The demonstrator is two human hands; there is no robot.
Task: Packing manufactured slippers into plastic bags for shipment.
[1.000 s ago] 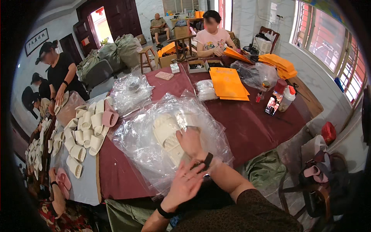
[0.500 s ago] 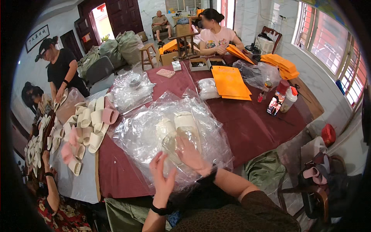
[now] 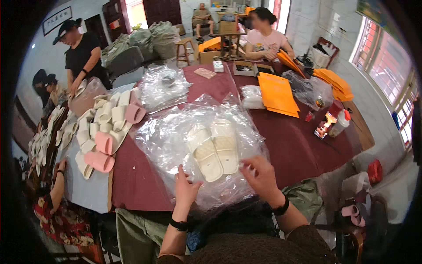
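Note:
A pair of cream slippers (image 3: 212, 152) lies side by side, toes away from me, at the middle of a heap of clear plastic bags (image 3: 165, 127). My left hand (image 3: 186, 188) hovers at the near left of the slippers, thumb and fingers apart, holding nothing. At their near right is my right hand (image 3: 260, 177), its fingers loosely bent and apart over the plastic, with nothing visible in it. Whether either hand touches the plastic is hard to tell.
Cream and pink slippers (image 3: 100, 161) are piled at the left, beside a co-worker's arm (image 3: 57, 189). More clear bags (image 3: 161, 90) lie ahead under a tape roll. Orange envelopes (image 3: 278, 96), a phone (image 3: 325, 125) and a bottle (image 3: 339, 123) stand at the right. Another person sits opposite.
My right hand has lifted off the slippers and moved right; my left hand stays near its place. The cream pair now shows fully. Pink slippers at the pile's front have come down flat.

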